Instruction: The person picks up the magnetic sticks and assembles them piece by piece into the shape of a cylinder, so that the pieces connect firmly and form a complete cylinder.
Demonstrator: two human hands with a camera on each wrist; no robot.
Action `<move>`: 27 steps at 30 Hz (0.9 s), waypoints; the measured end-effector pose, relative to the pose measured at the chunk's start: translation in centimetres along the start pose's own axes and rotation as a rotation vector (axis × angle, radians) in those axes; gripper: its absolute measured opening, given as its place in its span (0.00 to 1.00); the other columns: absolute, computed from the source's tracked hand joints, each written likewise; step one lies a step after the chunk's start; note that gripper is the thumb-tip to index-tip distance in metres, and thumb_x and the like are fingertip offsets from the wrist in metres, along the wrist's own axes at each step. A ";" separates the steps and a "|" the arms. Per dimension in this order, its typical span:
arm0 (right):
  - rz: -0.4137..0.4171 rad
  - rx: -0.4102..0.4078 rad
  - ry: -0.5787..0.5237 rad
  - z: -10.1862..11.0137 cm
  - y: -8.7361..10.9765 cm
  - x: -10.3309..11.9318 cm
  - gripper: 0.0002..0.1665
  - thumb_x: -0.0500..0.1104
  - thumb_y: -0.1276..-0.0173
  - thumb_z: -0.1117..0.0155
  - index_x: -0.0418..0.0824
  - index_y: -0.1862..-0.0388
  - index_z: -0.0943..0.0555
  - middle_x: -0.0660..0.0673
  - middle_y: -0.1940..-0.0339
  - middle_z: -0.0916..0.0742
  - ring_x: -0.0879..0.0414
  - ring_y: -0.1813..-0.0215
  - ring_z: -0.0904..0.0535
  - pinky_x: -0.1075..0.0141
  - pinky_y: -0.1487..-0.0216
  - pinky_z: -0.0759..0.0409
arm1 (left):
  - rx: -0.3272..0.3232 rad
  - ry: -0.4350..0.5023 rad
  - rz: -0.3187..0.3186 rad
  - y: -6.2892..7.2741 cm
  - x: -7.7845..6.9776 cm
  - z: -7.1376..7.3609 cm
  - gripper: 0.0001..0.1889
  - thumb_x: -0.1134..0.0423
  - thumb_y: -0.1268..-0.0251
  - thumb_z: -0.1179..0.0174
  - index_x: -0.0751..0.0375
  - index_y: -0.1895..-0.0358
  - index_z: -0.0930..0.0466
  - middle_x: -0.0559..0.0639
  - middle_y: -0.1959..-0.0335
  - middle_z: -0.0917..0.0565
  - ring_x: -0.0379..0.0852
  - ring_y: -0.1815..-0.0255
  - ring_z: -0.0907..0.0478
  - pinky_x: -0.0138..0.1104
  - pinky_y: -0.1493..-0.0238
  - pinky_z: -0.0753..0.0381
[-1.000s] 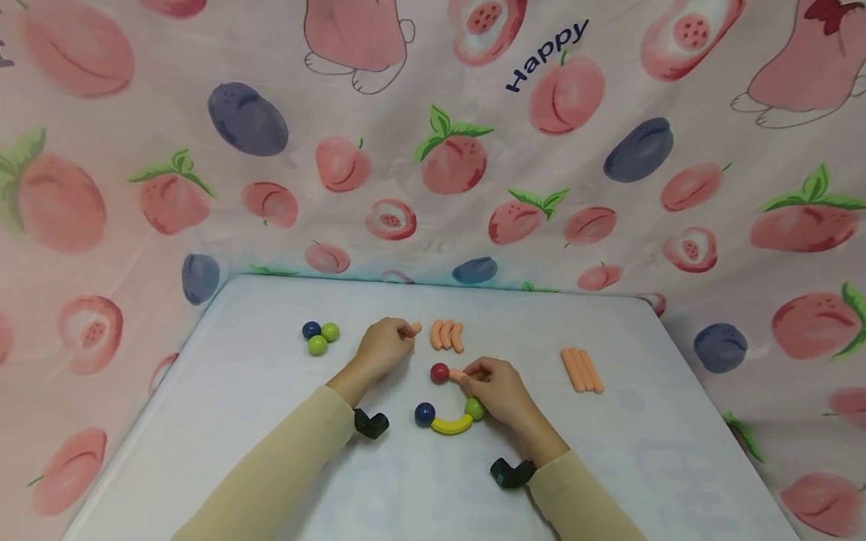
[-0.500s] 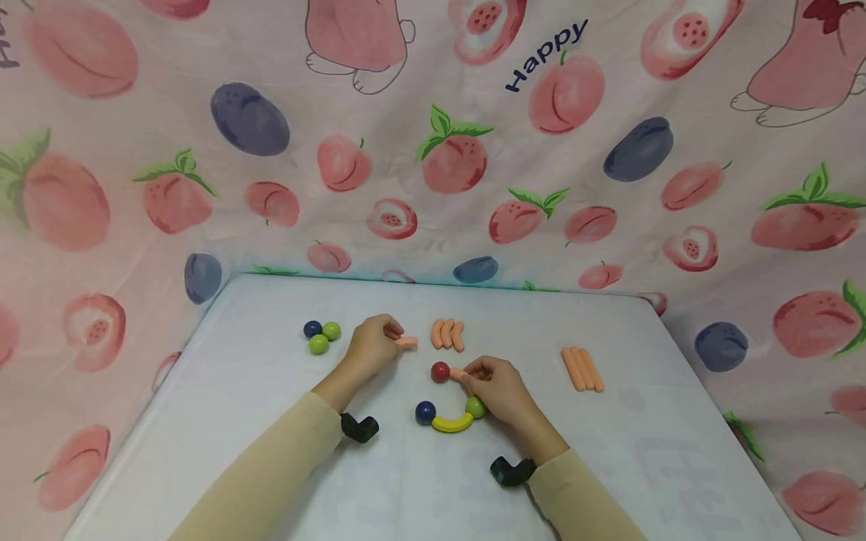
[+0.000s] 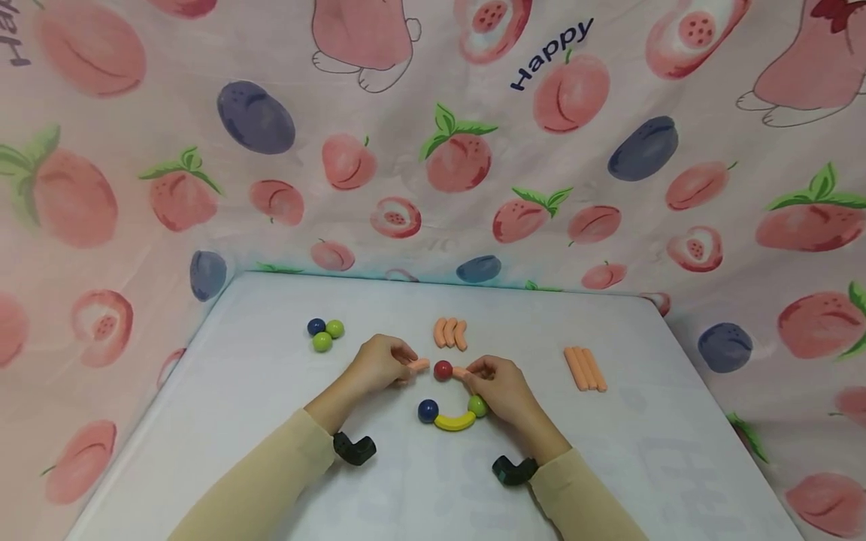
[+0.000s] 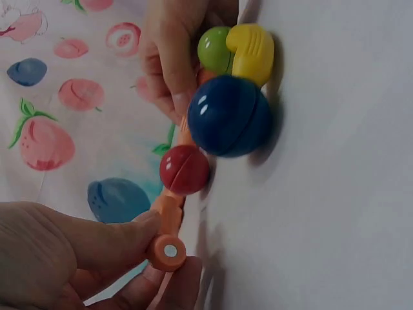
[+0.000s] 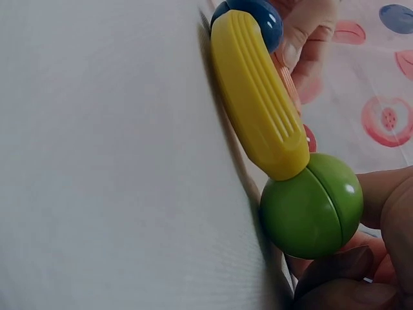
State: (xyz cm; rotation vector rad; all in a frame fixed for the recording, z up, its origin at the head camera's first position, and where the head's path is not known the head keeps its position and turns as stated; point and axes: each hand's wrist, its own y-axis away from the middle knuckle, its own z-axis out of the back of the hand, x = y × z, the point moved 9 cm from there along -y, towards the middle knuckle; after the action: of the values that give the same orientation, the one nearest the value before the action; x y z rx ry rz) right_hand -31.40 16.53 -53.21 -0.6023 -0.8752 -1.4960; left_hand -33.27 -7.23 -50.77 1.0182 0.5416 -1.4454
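Observation:
My left hand (image 3: 379, 367) pinches a short orange magnetic rod (image 4: 169, 219) between thumb and fingers; a round end with a silvery dot faces the left wrist camera. Its other end is close to a red ball (image 3: 443, 370); I cannot tell if they touch. On that ball's right side, my right hand (image 3: 501, 387) pinches another orange rod (image 3: 461, 373). Nearer to me, a curved yellow rod (image 3: 455, 423) joins a dark blue ball (image 3: 428, 411) and a green ball (image 3: 477, 406). The green ball sits beside the right hand, partly covering its fingers in the right wrist view.
Several things lie on the white table (image 3: 406, 488): three curved orange rods (image 3: 449, 333) at the back, three straight orange rods (image 3: 585, 368) at the right, and a blue ball (image 3: 316, 327) with two green balls (image 3: 322, 342) at the left. Fruit-printed cloth (image 3: 433, 248) stands behind.
My left hand has drawn the orange rod away from the back group and brought it nearer me, to the red ball's left side. My right hand stays in place.

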 end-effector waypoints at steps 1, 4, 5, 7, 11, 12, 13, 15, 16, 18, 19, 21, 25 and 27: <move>0.000 0.000 0.001 0.0 0.0 0.0 0.09 0.48 0.26 0.26 0.45 0.53 0.12 0.46 0.63 0.14 0.52 0.58 0.22 0.66 0.62 0.21 | 0.012 -0.003 -0.001 0.2 0.0 -0.2 0.12 0.69 0.40 0.25 0.57 0.53 0.09 0.53 0.61 0.14 0.46 0.65 0.17 0.32 0.66 0.16; 0.004 -0.001 0.004 0.1 0.0 -0.1 0.09 0.48 0.26 0.26 0.45 0.53 0.12 0.46 0.63 0.14 0.52 0.58 0.22 0.66 0.62 0.21 | 0.040 -0.002 0.001 0.7 0.0 -1.0 0.10 0.68 0.39 0.25 0.58 0.54 0.09 0.53 0.62 0.14 0.46 0.68 0.17 0.31 0.66 0.16; 0.006 -0.001 0.004 0.1 0.0 -0.1 0.09 0.48 0.26 0.26 0.45 0.53 0.12 0.46 0.63 0.14 0.52 0.58 0.22 0.66 0.61 0.21 | 0.043 0.000 0.003 0.8 0.0 -1.2 0.10 0.68 0.38 0.25 0.58 0.54 0.10 0.53 0.62 0.14 0.45 0.68 0.17 0.31 0.66 0.16; 0.009 -0.003 0.005 0.1 0.0 -0.1 0.09 0.48 0.26 0.26 0.45 0.54 0.12 0.46 0.63 0.14 0.52 0.58 0.22 0.66 0.61 0.21 | 0.045 0.016 0.009 1.0 0.0 -1.5 0.10 0.69 0.38 0.25 0.60 0.54 0.10 0.53 0.63 0.14 0.45 0.69 0.17 0.31 0.67 0.15; 0.011 -0.002 0.009 0.0 0.0 -0.1 0.09 0.48 0.26 0.26 0.45 0.54 0.12 0.46 0.63 0.14 0.52 0.58 0.22 0.66 0.62 0.21 | 0.041 0.070 0.018 1.2 0.1 -2.0 0.11 0.70 0.38 0.25 0.63 0.54 0.13 0.54 0.65 0.14 0.44 0.72 0.15 0.31 0.67 0.14; 0.010 -0.002 0.010 0.0 0.0 -0.1 0.09 0.48 0.26 0.26 0.45 0.54 0.12 0.46 0.64 0.14 0.52 0.58 0.22 0.66 0.62 0.21 | 0.040 0.081 0.020 1.2 0.1 -2.0 0.11 0.70 0.38 0.25 0.63 0.54 0.13 0.54 0.66 0.14 0.44 0.72 0.15 0.31 0.68 0.14; 0.009 -0.002 0.010 0.0 0.0 -0.1 0.09 0.48 0.26 0.26 0.45 0.54 0.12 0.46 0.64 0.14 0.52 0.58 0.22 0.66 0.62 0.21 | 0.039 0.081 0.018 1.2 0.2 -2.1 0.11 0.70 0.37 0.26 0.63 0.54 0.13 0.54 0.67 0.14 0.43 0.73 0.15 0.31 0.68 0.14; 0.008 -0.001 0.007 -0.1 0.0 -0.1 0.09 0.48 0.26 0.26 0.45 0.54 0.12 0.46 0.64 0.14 0.51 0.58 0.22 0.66 0.61 0.21 | 0.032 0.074 0.012 1.2 0.2 -2.2 0.09 0.68 0.35 0.27 0.63 0.53 0.13 0.54 0.68 0.13 0.43 0.72 0.15 0.31 0.68 0.15; 0.008 -0.001 0.007 -0.1 0.0 -0.1 0.09 0.48 0.25 0.27 0.45 0.54 0.12 0.46 0.63 0.14 0.51 0.58 0.22 0.66 0.61 0.21 | 0.029 0.068 0.009 1.3 0.3 -2.2 0.09 0.68 0.33 0.28 0.63 0.53 0.13 0.53 0.68 0.13 0.43 0.72 0.15 0.32 0.67 0.15; 0.009 -0.001 0.005 0.0 0.0 -0.1 0.09 0.48 0.25 0.27 0.44 0.53 0.12 0.46 0.63 0.14 0.52 0.57 0.22 0.66 0.61 0.21 | 0.024 0.061 0.005 1.4 0.3 -2.1 0.08 0.67 0.32 0.29 0.63 0.53 0.13 0.53 0.68 0.13 0.44 0.71 0.16 0.32 0.67 0.15; 0.008 -0.001 0.003 0.0 0.0 -0.1 0.10 0.48 0.25 0.27 0.44 0.53 0.12 0.46 0.63 0.14 0.52 0.57 0.22 0.66 0.61 0.21 | 0.024 0.063 0.004 1.4 0.3 -2.2 0.08 0.67 0.32 0.29 0.63 0.53 0.13 0.53 0.68 0.13 0.44 0.71 0.16 0.32 0.67 0.15; 0.008 0.000 0.004 0.0 0.0 -0.1 0.10 0.48 0.25 0.27 0.44 0.53 0.12 0.46 0.62 0.14 0.52 0.57 0.22 0.66 0.61 0.21 | 0.029 0.079 0.004 1.6 0.2 -2.3 0.09 0.69 0.33 0.29 0.64 0.52 0.13 0.54 0.67 0.13 0.44 0.71 0.15 0.33 0.66 0.14; 0.007 0.001 0.004 0.0 0.1 0.0 0.10 0.48 0.25 0.27 0.44 0.53 0.12 0.46 0.63 0.14 0.52 0.58 0.22 0.66 0.62 0.21 | 0.043 0.127 0.007 1.8 0.2 -2.7 0.11 0.71 0.35 0.28 0.66 0.51 0.14 0.55 0.67 0.13 0.44 0.72 0.14 0.33 0.66 0.12; 0.008 0.000 0.003 0.0 0.1 0.0 0.09 0.48 0.25 0.27 0.44 0.53 0.12 0.46 0.63 0.14 0.52 0.58 0.22 0.66 0.62 0.21 | 0.042 0.141 0.009 1.9 0.2 -2.8 0.11 0.71 0.35 0.29 0.67 0.51 0.15 0.55 0.67 0.13 0.44 0.72 0.14 0.33 0.66 0.11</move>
State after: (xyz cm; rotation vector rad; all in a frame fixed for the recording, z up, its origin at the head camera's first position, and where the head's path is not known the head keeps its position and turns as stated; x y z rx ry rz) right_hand -31.29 16.54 -53.14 -0.6032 -0.8698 -1.4896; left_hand -30.67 -5.34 -51.90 1.1606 0.6089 -1.3891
